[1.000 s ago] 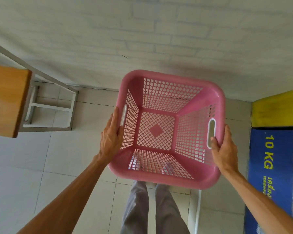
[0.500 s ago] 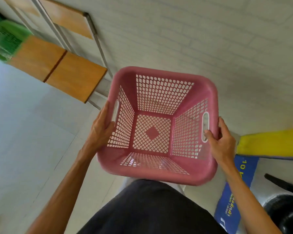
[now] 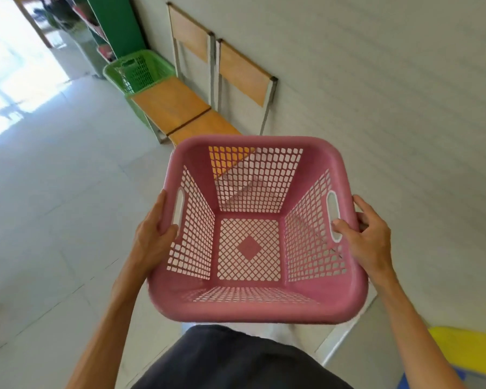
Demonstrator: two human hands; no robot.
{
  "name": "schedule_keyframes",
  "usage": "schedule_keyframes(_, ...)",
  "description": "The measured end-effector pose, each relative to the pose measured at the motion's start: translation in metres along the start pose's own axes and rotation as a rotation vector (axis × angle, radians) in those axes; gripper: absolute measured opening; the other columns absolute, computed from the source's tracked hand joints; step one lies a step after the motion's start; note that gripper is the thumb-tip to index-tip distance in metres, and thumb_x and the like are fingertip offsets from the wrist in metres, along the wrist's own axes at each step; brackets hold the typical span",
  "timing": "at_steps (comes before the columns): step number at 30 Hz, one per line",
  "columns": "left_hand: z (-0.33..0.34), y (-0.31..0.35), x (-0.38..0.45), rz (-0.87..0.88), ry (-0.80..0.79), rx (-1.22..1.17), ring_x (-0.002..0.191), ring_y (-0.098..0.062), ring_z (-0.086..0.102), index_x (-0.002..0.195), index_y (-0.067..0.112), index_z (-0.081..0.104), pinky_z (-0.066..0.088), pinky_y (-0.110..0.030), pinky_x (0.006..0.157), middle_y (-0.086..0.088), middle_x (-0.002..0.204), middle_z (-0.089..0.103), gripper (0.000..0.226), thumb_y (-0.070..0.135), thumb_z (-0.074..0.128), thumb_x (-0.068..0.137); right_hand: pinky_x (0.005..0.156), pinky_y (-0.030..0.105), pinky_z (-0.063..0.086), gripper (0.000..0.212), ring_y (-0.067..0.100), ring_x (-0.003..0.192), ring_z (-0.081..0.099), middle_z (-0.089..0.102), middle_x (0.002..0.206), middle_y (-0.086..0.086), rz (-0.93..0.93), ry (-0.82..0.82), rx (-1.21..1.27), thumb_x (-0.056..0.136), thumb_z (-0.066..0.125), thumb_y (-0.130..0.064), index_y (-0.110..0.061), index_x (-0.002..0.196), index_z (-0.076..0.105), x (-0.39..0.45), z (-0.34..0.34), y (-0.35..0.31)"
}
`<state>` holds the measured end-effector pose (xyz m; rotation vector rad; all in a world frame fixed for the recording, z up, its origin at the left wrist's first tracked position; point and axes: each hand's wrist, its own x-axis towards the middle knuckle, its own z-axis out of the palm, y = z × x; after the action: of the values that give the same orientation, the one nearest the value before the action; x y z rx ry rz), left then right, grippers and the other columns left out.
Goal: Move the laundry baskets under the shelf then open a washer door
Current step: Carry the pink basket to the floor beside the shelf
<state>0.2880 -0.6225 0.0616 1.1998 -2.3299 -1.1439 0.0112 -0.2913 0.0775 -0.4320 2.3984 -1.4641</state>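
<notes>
I carry an empty pink lattice laundry basket point(image 3: 264, 147) in front of my body, off the floor. My left hand point(image 3: 152, 234) grips its left rim beside the left handle slot. My right hand point(image 3: 368, 237) grips the right rim, thumb through the right handle slot. A green laundry basket point(image 3: 157, 66) stands on the floor by the wall, beyond two wooden chairs. A green shelf unit point(image 3: 115, 23) stands further back at the top left. A yellow and blue washer corner point(image 3: 472, 352) shows at the bottom right.
Two wooden chairs with metal frames point(image 3: 185, 108) stand against the white brick wall point(image 3: 376, 80), between me and the green basket. Pale tiled floor point(image 3: 54, 192) stretches to the left, with bright daylight at the top left.
The view has swung left along the wall while I keep holding the pink basket. The chairs, green basket and shelf have come into sight; the washer has slid to the bottom right corner.
</notes>
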Motion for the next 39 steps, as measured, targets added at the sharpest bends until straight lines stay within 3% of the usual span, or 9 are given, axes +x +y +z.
schedule_keyframes(6,-0.108,-0.073,0.005,-0.052,0.086,-0.045,0.099,-0.021,0.068,0.156,0.042,0.021,0.057,-0.04,0.088,-0.003,0.141,0.057,0.081,0.011,0.06,0.093,0.056,0.017,0.058,0.067,0.0,0.078,0.076,0.073,0.095,-0.031,-0.058,-0.06,0.042,0.083,0.078,-0.03,-0.047,0.141,0.05,-0.012,0.117,-0.07)
schedule_keyframes(8,-0.139,-0.094,0.013,-0.074,0.105,-0.06,0.107,-0.025,0.067,0.157,0.043,0.02,0.056,-0.045,0.094,-0.003,0.144,0.055,0.083,0.01,0.061,0.092,0.056,0.015,0.057,0.067,-0.001,0.077,0.076,0.073,0.093,-0.032,-0.073,-0.073,0.039,0.081,0.078,-0.029,-0.06,0.135,0.051,-0.015,0.155,-0.092)
schedule_keyframes(11,-0.177,-0.125,0.028,-0.096,0.137,-0.088,0.102,-0.018,0.07,0.155,0.045,0.02,0.06,-0.035,0.085,-0.001,0.143,0.056,0.082,0.012,0.061,0.092,0.054,0.015,0.056,0.069,-0.002,0.077,0.075,0.072,0.093,-0.034,-0.085,-0.093,0.027,0.081,0.078,-0.028,-0.074,0.12,0.047,-0.013,0.207,-0.118)
schedule_keyframes(14,-0.205,-0.153,0.05,-0.115,0.146,-0.148,0.089,-0.014,0.073,0.153,0.051,0.02,0.059,-0.019,0.067,-0.003,0.136,0.061,0.08,0.016,0.061,0.094,0.056,0.015,0.056,0.069,-0.002,0.078,0.075,0.072,0.094,-0.034,-0.095,-0.114,0.022,0.078,0.079,-0.03,-0.064,0.132,0.051,0.001,0.25,-0.137)
schedule_keyframes(18,-0.232,-0.177,0.088,-0.127,0.189,-0.195,0.088,-0.012,0.074,0.154,0.046,0.022,0.058,-0.016,0.065,-0.003,0.136,0.061,0.078,0.014,0.061,0.095,0.059,0.018,0.059,0.068,0.001,0.078,0.076,0.074,0.096,-0.027,-0.128,-0.124,-0.004,0.076,0.079,-0.031,-0.068,0.125,0.05,0.035,0.307,-0.164)
schedule_keyframes(22,-0.261,-0.198,0.138,-0.157,0.239,-0.229,0.083,0.003,0.072,0.154,0.044,0.025,0.054,-0.009,0.058,0.002,0.129,0.061,0.078,0.011,0.061,0.094,0.063,0.025,0.063,0.069,0.005,0.082,0.077,0.076,0.101,-0.02,-0.16,-0.18,-0.01,0.077,0.08,-0.028,-0.055,0.136,0.055,0.084,0.368,-0.191)
schedule_keyframes(29,-0.32,-0.22,0.252,-0.215,0.352,-0.245,0.082,0.0,0.073,0.154,0.043,0.026,0.054,-0.008,0.06,0.006,0.13,0.061,0.077,0.01,0.062,0.094,0.067,0.026,0.064,0.068,0.002,0.082,0.077,0.075,0.099,-0.027,-0.242,-0.264,-0.03,0.072,0.079,-0.03,-0.064,0.126,0.055,0.197,0.49,-0.266)
schedule_keyframes(32,-0.345,-0.23,0.298,-0.221,0.403,-0.244,0.085,0.018,0.066,0.155,0.041,0.026,0.049,-0.002,0.061,0.015,0.129,0.054,0.078,0.007,0.062,0.093,0.068,0.025,0.063,0.066,0.003,0.081,0.077,0.076,0.099,-0.023,-0.267,-0.298,-0.015,0.071,0.078,-0.031,-0.061,0.126,0.056,0.239,0.534,-0.299)
schedule_keyframes(39,-0.388,-0.266,0.396,-0.248,0.443,-0.282,0.088,0.018,0.065,0.156,0.039,0.025,0.049,-0.001,0.062,0.01,0.135,0.053,0.076,0.009,0.061,0.095,0.068,0.024,0.063,0.068,0.004,0.084,0.077,0.076,0.101,-0.023,-0.29,-0.333,-0.021,0.075,0.08,-0.027,-0.041,0.138,0.058,0.313,0.633,-0.352)
